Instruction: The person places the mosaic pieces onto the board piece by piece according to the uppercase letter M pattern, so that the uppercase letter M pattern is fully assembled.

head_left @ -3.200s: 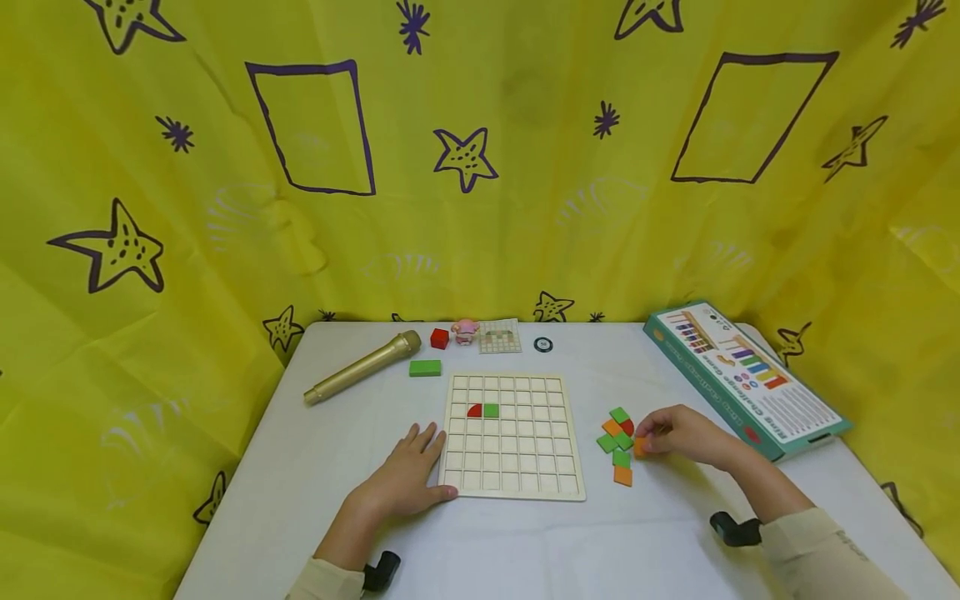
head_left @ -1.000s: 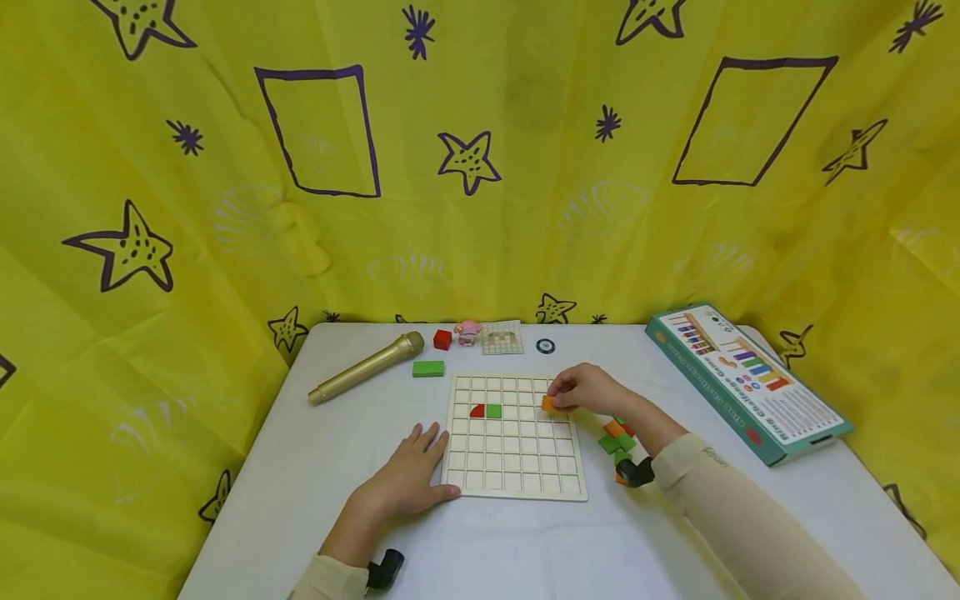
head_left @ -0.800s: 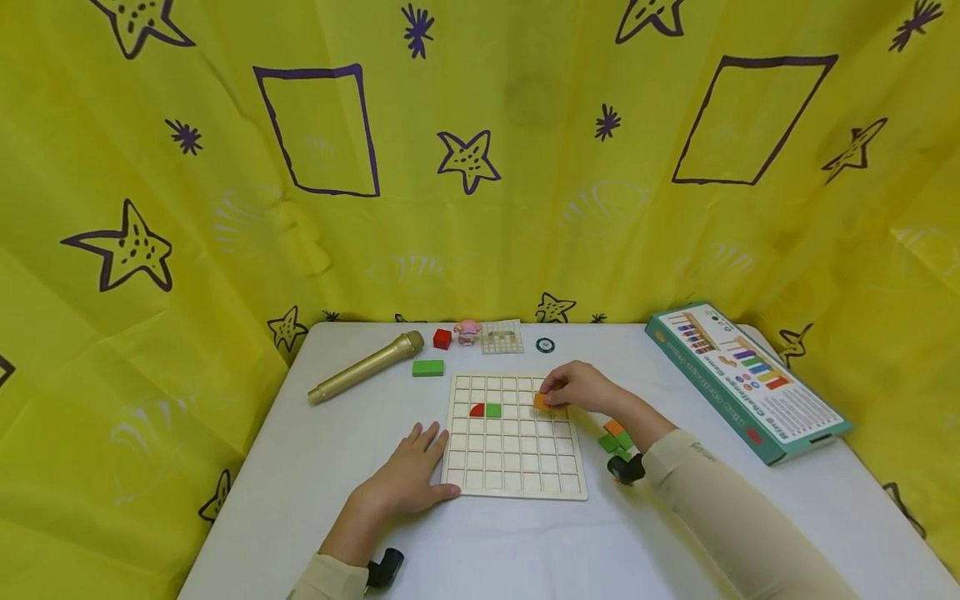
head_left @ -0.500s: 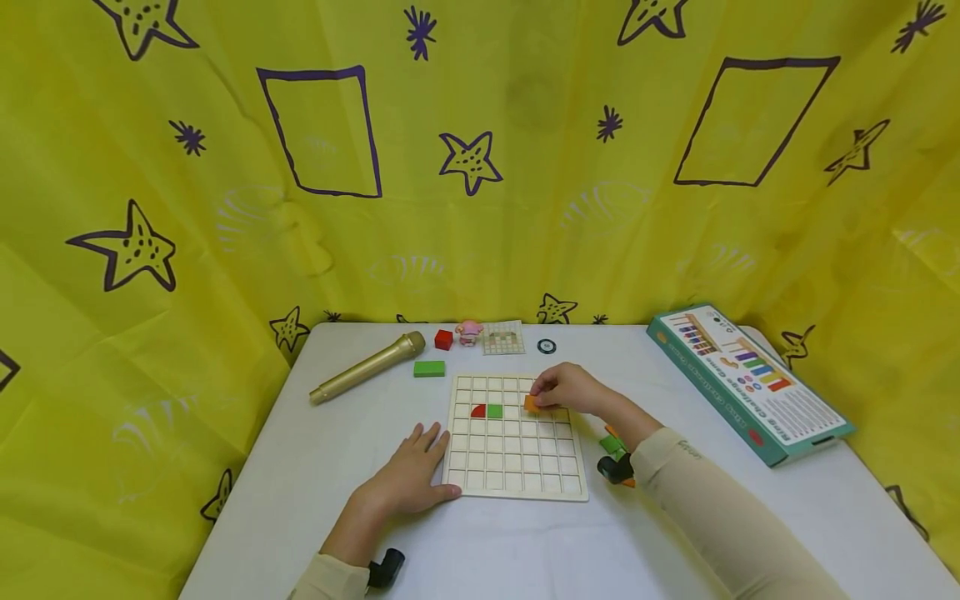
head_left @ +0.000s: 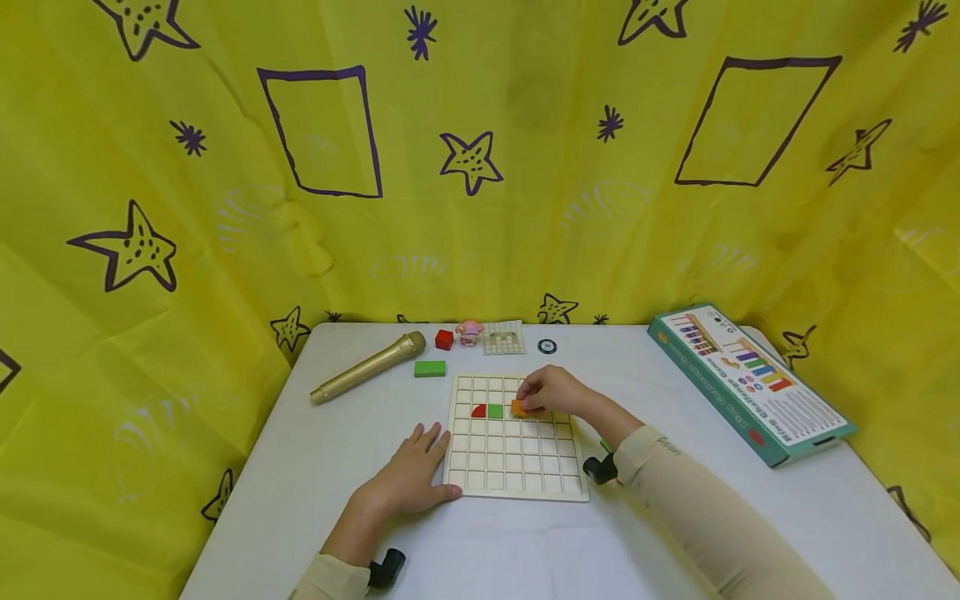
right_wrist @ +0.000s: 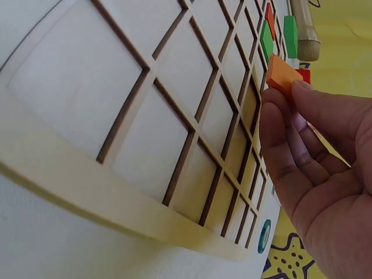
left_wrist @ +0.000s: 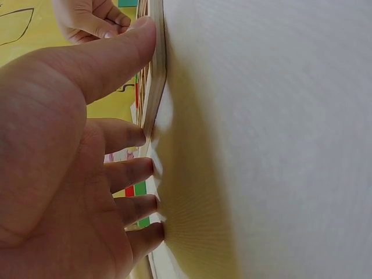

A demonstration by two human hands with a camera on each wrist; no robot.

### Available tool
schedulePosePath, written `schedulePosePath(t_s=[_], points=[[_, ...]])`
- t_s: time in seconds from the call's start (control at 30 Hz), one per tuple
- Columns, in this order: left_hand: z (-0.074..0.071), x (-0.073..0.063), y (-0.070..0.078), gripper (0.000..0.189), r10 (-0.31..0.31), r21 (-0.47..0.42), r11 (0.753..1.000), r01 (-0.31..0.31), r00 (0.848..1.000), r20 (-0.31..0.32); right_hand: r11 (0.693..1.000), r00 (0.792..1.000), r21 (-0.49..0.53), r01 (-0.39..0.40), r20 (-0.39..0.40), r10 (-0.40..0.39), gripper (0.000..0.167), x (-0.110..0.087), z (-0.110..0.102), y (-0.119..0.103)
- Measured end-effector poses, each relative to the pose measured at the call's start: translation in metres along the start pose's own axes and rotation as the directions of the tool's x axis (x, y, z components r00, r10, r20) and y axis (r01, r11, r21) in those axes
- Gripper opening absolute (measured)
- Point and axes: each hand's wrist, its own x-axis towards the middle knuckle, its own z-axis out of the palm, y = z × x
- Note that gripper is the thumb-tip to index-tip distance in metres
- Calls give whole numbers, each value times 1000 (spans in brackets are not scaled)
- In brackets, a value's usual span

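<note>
My right hand (head_left: 555, 390) pinches an orange square tile (right_wrist: 282, 74) between thumb and fingertips, close over the wooden grid board (head_left: 513, 482). In the head view the orange tile (head_left: 517, 408) is just right of a green square tile (head_left: 495, 411) lying in a cell. Left of that green tile lies a red quarter-round tile (head_left: 479, 411). My left hand (head_left: 408, 475) rests flat at the board's left edge, fingers spread; its thumb lies on the near left corner, as the left wrist view shows along the board's side (left_wrist: 156, 87).
Behind the board are a green block (head_left: 430, 368), a red cube (head_left: 444, 339), a pink figurine (head_left: 470, 332), a pattern card (head_left: 504, 338) and a round token (head_left: 547, 346). A gold microphone (head_left: 367, 369) lies left, a game box (head_left: 750, 379) right. My right forearm mostly hides loose tiles.
My right hand took the orange tile from the loose pile and carried it left over the board, up to near the green tile. The left hand stays in place.
</note>
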Motion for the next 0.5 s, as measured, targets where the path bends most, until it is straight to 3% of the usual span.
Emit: schedulePosePath(t_s=[0.3, 0.5], points=[[1, 0, 0, 89, 8, -7, 1000, -8, 1000, -4, 998, 999, -59, 33, -3, -33, 8, 5, 7, -2], [2, 0, -1, 89, 21, -11, 1000, -21, 1000, -11, 997, 1000, -82, 12, -1, -12, 6, 8, 10, -2]])
